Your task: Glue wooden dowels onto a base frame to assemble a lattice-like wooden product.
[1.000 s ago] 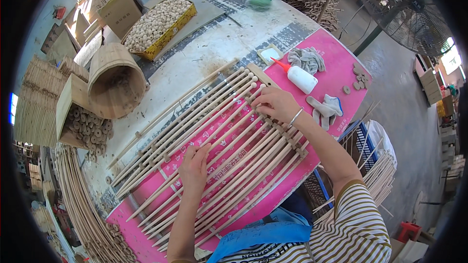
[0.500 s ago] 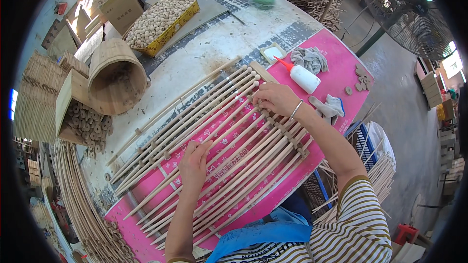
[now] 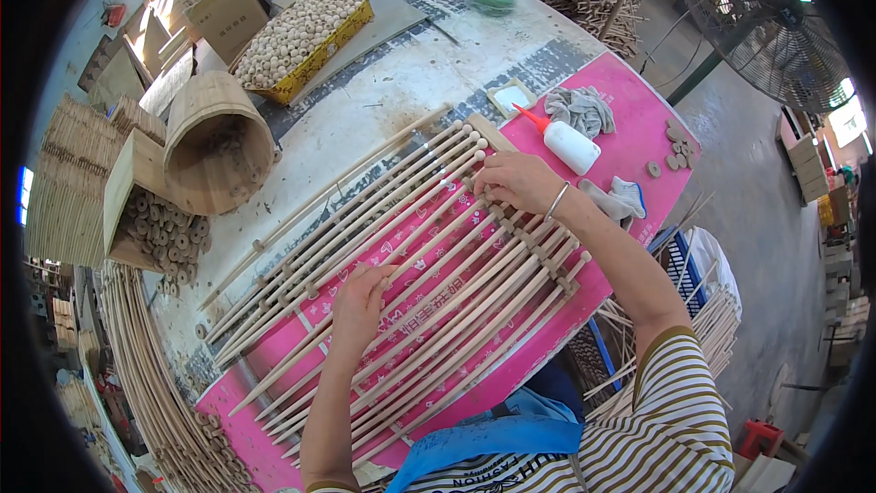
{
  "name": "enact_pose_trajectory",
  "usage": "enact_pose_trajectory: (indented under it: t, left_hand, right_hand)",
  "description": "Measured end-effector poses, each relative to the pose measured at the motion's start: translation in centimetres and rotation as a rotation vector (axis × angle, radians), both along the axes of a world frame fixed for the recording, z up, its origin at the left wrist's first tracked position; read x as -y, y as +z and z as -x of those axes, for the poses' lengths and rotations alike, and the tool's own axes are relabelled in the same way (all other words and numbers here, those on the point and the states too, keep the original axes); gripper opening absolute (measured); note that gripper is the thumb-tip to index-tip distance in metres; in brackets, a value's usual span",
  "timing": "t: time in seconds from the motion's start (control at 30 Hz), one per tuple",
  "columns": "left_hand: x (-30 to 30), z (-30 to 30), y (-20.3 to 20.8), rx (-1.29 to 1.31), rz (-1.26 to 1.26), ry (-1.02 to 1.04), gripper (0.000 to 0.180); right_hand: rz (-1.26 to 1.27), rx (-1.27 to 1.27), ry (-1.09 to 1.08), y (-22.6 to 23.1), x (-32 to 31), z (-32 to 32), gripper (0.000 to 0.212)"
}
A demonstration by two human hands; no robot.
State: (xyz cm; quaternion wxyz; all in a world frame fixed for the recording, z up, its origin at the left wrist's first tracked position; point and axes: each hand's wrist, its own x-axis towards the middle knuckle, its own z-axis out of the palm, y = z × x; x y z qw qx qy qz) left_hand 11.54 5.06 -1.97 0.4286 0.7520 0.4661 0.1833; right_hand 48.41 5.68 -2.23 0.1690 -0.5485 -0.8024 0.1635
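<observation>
Pale wooden rods [image 3: 447,318] lie side by side at a slant across a pink printed sheet [image 3: 630,82]. My left hand [image 3: 360,299] pinches one rod about midway along it. At that rod's far right end, my right hand [image 3: 518,181] has its fingers closed around the end and a brown wooden disc there; the fingers hide the exact grip. Several brown discs [image 3: 540,251] sit in a row on the right ends of the nearer rods. Round balls [image 3: 474,137] cap several farther rods, and one ball [image 3: 585,256] shows on a near rod.
A white glue bottle [image 3: 571,148] with a red tip lies beside a grey cloth [image 3: 584,112]. Loose discs [image 3: 677,146] lie at right. At left are a wooden bucket [image 3: 219,146], a box of discs [image 3: 128,219] and a yellow tray of balls [image 3: 358,29]. A fan [image 3: 762,23] stands far right.
Both hands stay almost in place. The left forearm shifts slightly left; the right forearm shifts a little, bringing the ball on the near rod into view.
</observation>
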Motion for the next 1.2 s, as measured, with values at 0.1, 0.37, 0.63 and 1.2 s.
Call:
enact_pose_trajectory:
  t: [0.1, 0.37, 0.63, 1.2]
  left_hand:
    - [0.1, -0.2, 0.7, -0.032, 0.019, 0.003, 0.023]
    - [1.5, -0.2, -1.2, -0.201, -0.557, -0.075, 0.026]
    - [1.1, 0.6, -0.1, -0.239, -0.696, 0.047, 0.036]
    - [0.1, 0.9, -2.2, -0.249, -0.667, 0.002, 0.034]
  right_hand:
    - [-0.001, 0.007, 0.006, 0.1, 0.0, 0.1, 0.016]
    - [-0.018, 0.023, -0.005, -0.1, 0.2, 0.3, 0.016]
    - [-0.075, -0.059, -0.051, -0.1, 1.3, 0.2, 0.016]
    - [-0.209, -0.207, -0.291, 0.1, 0.6, 0.4, 0.018]
